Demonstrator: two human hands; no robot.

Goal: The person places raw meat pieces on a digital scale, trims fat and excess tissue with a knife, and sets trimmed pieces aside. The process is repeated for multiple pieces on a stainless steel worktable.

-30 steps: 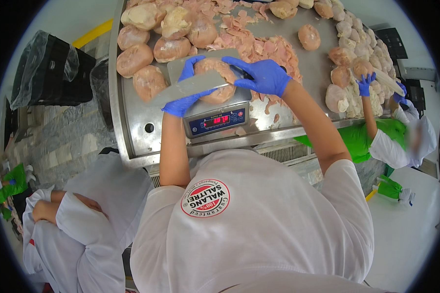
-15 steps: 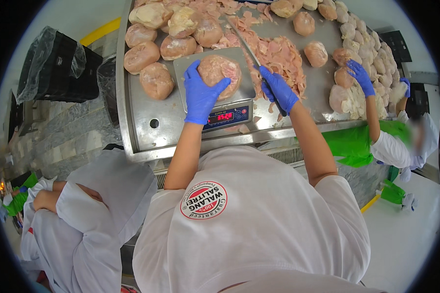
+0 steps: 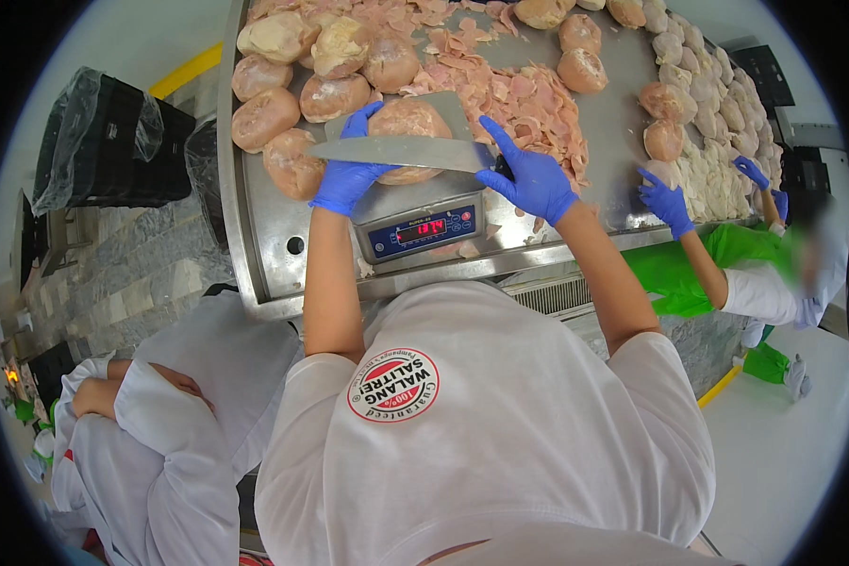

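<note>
A round pink piece of meat [image 3: 410, 118] rests on the steel platform of a digital scale [image 3: 377, 247] with a lit red display. My blue-gloved left hand [image 3: 341, 184] cups its left side, fingers bent around it; the blade hides part of the palm. In my right hand [image 3: 538, 184], also gloved in blue, is a long knife [image 3: 415, 151], index finger stretched out past the handle. Its broad blade points left, across the front of the meat and over my left hand.
The scale stands on a rimmed steel table [image 3: 274, 274]. Several round meat pieces [image 3: 266, 120] lie left and behind, with pink meat trimmings [image 3: 528, 108] beyond the scale. At the right, a co-worker's gloved hand [image 3: 665, 200] is beside pale heaped pieces [image 3: 707, 179]. A black crate [image 3: 113, 141] stands left of the table.
The knife has swung from pointing away to lying across the meat, pointing left. My left hand has shifted from the meat's front to its left side. The scale's reading has changed.
</note>
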